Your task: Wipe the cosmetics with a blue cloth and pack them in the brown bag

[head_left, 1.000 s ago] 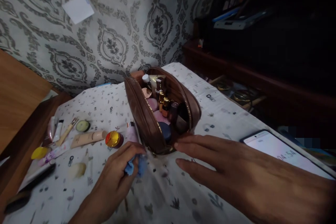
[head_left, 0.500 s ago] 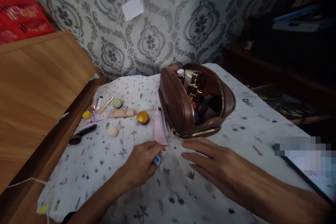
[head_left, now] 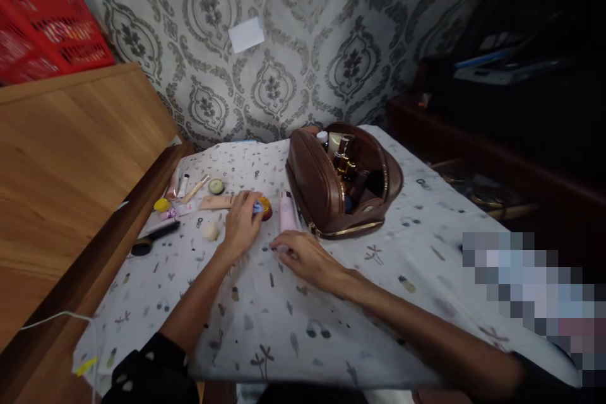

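Observation:
A brown zip pouch [head_left: 326,186] stands open on the patterned cloth, packed with several small bottles and jars. My left hand [head_left: 242,222] is closed around a small blue thing [head_left: 258,207] and rests against a gold-lidded red jar [head_left: 266,207]. My right hand [head_left: 305,255] lies on the cloth with its fingers curled on the lower end of a pale pink tube [head_left: 286,214], which lies just left of the pouch.
Left of my hands lie a beige tube [head_left: 215,202], a green-lidded pot [head_left: 216,186], a yellow cap [head_left: 161,205], a round puff [head_left: 209,231] and a dark brush [head_left: 154,237]. A wooden board [head_left: 61,158] flanks the table's left edge; a red crate [head_left: 45,25] sits behind.
My left hand has carried the blue thing away from the table's near side up to the gold-lidded jar. My right hand has shifted left onto the end of the pink tube. The view has pulled back.

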Available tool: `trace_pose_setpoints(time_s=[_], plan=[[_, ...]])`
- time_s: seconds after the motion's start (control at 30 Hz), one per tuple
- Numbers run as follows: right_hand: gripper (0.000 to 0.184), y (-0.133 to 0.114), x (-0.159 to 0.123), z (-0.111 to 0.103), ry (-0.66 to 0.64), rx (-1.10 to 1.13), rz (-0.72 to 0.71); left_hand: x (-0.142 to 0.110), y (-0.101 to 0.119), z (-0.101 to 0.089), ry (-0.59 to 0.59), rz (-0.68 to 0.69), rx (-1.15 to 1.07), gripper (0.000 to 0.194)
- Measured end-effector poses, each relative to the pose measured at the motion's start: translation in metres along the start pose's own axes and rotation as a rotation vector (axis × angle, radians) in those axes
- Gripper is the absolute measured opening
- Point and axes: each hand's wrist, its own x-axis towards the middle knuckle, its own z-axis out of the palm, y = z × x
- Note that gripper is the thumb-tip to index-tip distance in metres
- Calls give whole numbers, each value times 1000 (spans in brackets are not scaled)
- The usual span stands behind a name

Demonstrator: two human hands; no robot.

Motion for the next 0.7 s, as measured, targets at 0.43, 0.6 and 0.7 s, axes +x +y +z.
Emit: trace_pose_setpoints(time_s=[0.43,0.6,0.7], plan=[[50,40,11,43,501,181,-108,2,-17,34,127,30,-114,23],[71,40,12,38,472,209,-52,-5,13,19,76,185,-247,17],[59,35,11,28,459,188,1,-10,32,14,57,228,-217,17]])
